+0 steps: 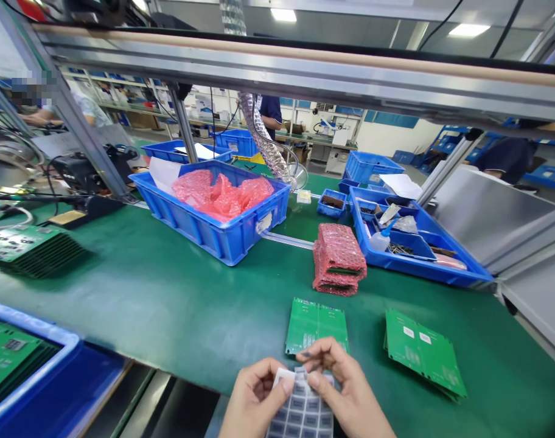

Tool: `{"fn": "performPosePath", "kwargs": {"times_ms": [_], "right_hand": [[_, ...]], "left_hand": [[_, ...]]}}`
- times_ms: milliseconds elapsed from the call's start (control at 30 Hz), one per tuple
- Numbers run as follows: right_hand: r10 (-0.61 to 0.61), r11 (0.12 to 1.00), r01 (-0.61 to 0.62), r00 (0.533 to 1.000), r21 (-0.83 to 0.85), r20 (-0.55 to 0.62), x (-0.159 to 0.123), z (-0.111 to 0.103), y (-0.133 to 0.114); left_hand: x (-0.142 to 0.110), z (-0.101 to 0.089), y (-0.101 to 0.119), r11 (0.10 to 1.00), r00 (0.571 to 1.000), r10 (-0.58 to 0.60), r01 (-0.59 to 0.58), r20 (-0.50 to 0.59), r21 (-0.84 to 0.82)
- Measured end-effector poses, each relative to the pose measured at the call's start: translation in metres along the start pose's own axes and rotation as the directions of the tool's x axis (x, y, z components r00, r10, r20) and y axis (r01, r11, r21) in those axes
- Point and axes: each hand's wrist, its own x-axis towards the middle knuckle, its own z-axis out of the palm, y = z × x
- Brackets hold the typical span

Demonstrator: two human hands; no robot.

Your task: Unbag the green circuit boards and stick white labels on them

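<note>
Near the table's front edge, my left hand (257, 395) grips a sheet of labels (300, 413) by its upper left corner, thumb on top. The sheet carries rows of small grey-looking rectangular labels on a white backing. My right hand (341, 386) is closed at the sheet's top edge, thumb and finger pinching a small label (300, 372) there. Whether this label is still partly stuck to the backing, I cannot tell. Just beyond my hands lies a green circuit board (316, 325), partly covered by my right fingers. To the right rests a small stack of green boards (423, 353), the top one bearing two white labels.
Pink bubble-wrapped boards (339, 255) stand behind the near board. A blue bin (199, 234) holds pink bubble wrap; a blue tray (473, 277) holds a bottle and small parts. Boards are stacked at left (35, 249). Another blue bin (72, 340) sits front left. Other people are behind.
</note>
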Motion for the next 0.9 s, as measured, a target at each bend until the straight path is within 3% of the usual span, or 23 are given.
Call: {"fn": "performPosePath", "kwargs": {"times_ms": [67, 167, 200, 333, 400, 667, 900], "right_hand": [[-0.192, 0.929, 0.144, 0.975, -0.342, -0.109, 0.004, -0.008, -0.001], [-0.330, 0.728, 0.143, 0.931, -0.671, -0.160, 0.020, -0.023, 0.004], [-0.312, 0.708, 0.113, 0.935, -0.697, -0.165, 0.027, -0.028, 0.007], [-0.071, 0.811, -0.040, 0.984, -0.583, -0.166, 0.053, -0.043, 0.020], [-0.024, 0.810, -0.075, 0.987, -0.581, -0.162, 0.062, -0.047, 0.022], [-0.024, 0.722, -0.021, 0.998, -0.691, -0.056, 0.074, -0.048, 0.014], [-0.066, 0.643, 0.005, 0.997, -0.766, -0.049, 0.075, -0.040, 0.015]], "left_hand": [[0.002, -0.002, -0.002, 0.999, 1.000, 0.023, -0.023, -0.021, 0.038], [0.004, -0.006, -0.008, 0.998, 1.000, 0.009, -0.008, -0.022, 0.054], [0.005, -0.008, -0.009, 0.999, 1.000, 0.000, 0.001, -0.016, 0.050], [0.005, -0.010, -0.012, 0.999, 1.000, -0.022, 0.022, 0.015, 0.032], [0.005, -0.011, -0.013, 0.999, 0.999, -0.024, 0.023, 0.022, 0.032], [0.005, -0.012, -0.014, 0.998, 0.997, -0.048, 0.047, 0.054, 0.032], [0.006, -0.012, -0.018, 0.998, 0.997, -0.048, 0.046, 0.059, 0.036]]}}
